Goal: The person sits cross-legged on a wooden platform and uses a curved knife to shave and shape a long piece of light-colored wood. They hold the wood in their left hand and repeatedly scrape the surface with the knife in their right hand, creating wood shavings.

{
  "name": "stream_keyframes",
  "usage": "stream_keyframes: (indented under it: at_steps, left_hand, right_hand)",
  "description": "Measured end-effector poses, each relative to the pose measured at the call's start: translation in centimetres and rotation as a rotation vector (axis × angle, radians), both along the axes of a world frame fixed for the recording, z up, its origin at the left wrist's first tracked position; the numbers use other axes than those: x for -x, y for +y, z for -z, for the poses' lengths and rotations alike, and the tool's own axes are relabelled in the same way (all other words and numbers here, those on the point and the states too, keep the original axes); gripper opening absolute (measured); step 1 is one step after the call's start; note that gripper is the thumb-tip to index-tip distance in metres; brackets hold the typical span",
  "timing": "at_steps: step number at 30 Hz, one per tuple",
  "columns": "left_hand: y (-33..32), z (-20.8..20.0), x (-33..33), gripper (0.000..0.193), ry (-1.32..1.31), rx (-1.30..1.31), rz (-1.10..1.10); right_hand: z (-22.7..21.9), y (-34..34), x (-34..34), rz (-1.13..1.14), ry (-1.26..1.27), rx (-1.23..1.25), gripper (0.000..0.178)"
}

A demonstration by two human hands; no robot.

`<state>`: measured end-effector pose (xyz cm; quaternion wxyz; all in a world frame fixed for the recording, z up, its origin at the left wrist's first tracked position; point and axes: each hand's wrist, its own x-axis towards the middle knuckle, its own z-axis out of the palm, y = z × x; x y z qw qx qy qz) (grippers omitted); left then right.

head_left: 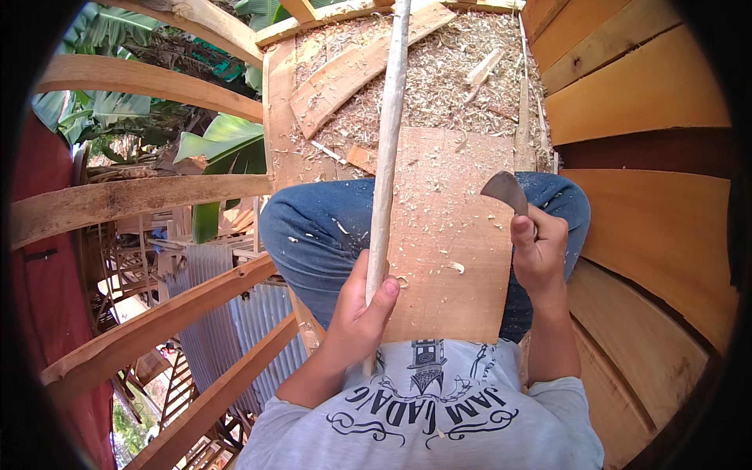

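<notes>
My left hand (362, 305) is wrapped round the lower part of a long, pale, whittled wooden stick (389, 117). The stick stands nearly upright in the picture and runs out past the top edge, its lower end by my shirt. In my right hand (540, 247) is a knife with a short, curved, dark blade (505, 191); its handle is mostly hidden by my fingers. The blade points up and left, apart from the stick. Between my hands a flat wooden board (450, 243) lies across my lap, with a few curled shavings on it.
Wood shavings (454, 94) cover the floor ahead, with a loose plank (345, 86) among them. An open railing of wooden slats (141, 200) is on my left, with banana leaves and corrugated sheets beyond. A plank wall (642, 94) rises close on my right.
</notes>
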<state>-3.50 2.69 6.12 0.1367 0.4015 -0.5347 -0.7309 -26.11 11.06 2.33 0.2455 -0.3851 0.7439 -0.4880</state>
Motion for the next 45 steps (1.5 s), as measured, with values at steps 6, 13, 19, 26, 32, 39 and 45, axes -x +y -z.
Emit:
stream_keyframes:
  at_steps: [6,13,19,26,32,39,45]
  left_hand:
    - [0.3,-1.2,0.9,0.022,-0.094,0.043,0.119]
    - [1.5,-1.6,0.7,0.033,-0.159,0.187,0.182]
    - [2.5,-2.8,-0.1,0.030,-0.128,0.179,0.276]
    - [1.6,-0.9,-0.2,0.027,-0.154,0.139,0.121]
    - [1.9,-2.2,0.9,0.030,-0.130,0.106,0.256]
    - [2.6,-2.0,0.0,0.031,-0.116,0.144,0.243]
    - [1.7,-1.6,-0.7,0.030,-0.138,0.103,0.139]
  right_hand:
    - [-1.2,-0.1,-3.7,-0.277,0.232,-0.038,0.053]
    - [0.3,-1.6,0.4,-0.110,0.549,-0.036,0.063]
    - [2.5,-1.4,8.0,0.356,0.069,-0.139,0.068]
    - [-1.8,0.7,-1.4,-0.299,0.388,-0.074,0.062]
    - [0.2,-1.0,1.7,-0.088,0.576,-0.059,0.071]
    - [3.0,-3.6,4.9,0.208,0.315,-0.135,0.071]
    - [0.9,-0.3,5.6,0.161,0.198,-0.023,0.070]
